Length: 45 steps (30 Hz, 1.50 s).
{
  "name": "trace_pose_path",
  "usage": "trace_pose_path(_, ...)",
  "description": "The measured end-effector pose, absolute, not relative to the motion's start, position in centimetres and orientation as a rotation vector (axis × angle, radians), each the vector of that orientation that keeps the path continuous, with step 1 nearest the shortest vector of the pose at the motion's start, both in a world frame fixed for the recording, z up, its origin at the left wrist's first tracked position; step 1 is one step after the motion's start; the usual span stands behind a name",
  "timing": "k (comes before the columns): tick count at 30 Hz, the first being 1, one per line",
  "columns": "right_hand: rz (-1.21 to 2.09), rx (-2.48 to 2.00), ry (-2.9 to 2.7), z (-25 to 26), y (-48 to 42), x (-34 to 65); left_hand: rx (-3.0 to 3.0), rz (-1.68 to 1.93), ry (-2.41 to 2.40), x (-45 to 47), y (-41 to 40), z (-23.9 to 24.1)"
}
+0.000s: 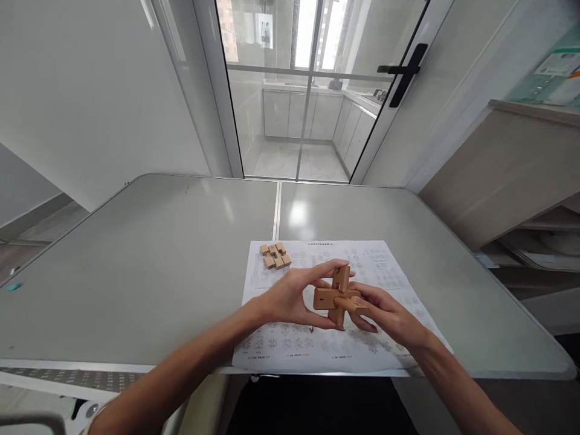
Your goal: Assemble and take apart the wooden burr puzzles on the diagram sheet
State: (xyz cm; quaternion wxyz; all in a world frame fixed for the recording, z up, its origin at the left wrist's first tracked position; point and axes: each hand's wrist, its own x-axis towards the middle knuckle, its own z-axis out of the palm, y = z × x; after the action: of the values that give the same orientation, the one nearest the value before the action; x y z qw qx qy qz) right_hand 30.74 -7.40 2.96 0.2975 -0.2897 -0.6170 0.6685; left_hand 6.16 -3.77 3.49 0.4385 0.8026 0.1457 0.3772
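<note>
Between my two hands, above a printed sheet, is a cross-shaped wooden interlocking puzzle (324, 298). My left hand (296, 295) spans it from the left, thumb at its lower end and fingers at its upper end. From the right, my right hand (385, 311) grips the bar that points toward me, with some fingers behind and under it. The white printed sheet (399, 284) beneath carries rows of small line diagrams. Near its upper left corner lies a small group of lighter wooden blocks (275, 256), apart from both hands.
The grey table (181, 260) has a metal seam (277, 211) down its middle. Past its far edge stands a glass door with a black handle (405, 71). A wooden shelf unit (493, 169) is at the right. A small teal object (14, 286) lies near the left edge.
</note>
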Motion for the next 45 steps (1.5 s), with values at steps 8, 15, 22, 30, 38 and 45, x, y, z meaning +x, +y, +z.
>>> trace_pose_path(8, 1.759, -0.819, -1.455, 2.8, -7.9, 29.7, 1.984, 1.001, 0.427, 6.3, -3.9, 3.6)
trace_pose_path(15, 1.814, -0.840, -1.312, 2.7, -8.1, 28.9, 1.944, 1.017, 0.497, 6.4, -4.0, 3.6)
trace_pose_path(22, 1.829, -0.883, -1.205, 2.7, -8.5, 28.7, 1.969, 1.094, 0.449, 6.4, -3.8, 2.8)
trace_pose_path(30, 1.871, -0.892, -1.104, 2.2, -7.9, 29.3, 2.000, 0.986, 0.509, 6.3, -3.9, 2.1)
trace_pose_path(38, 1.523, -1.089, -1.120, 1.9, -6.3, 32.3, 2.042, 1.107, 0.720, 6.6, -3.2, 1.5)
trace_pose_path(45, 0.937, -1.463, -1.225, 0.7, -2.2, 38.0, 2.245, 1.121, 1.027, 6.0, -2.6, 1.4)
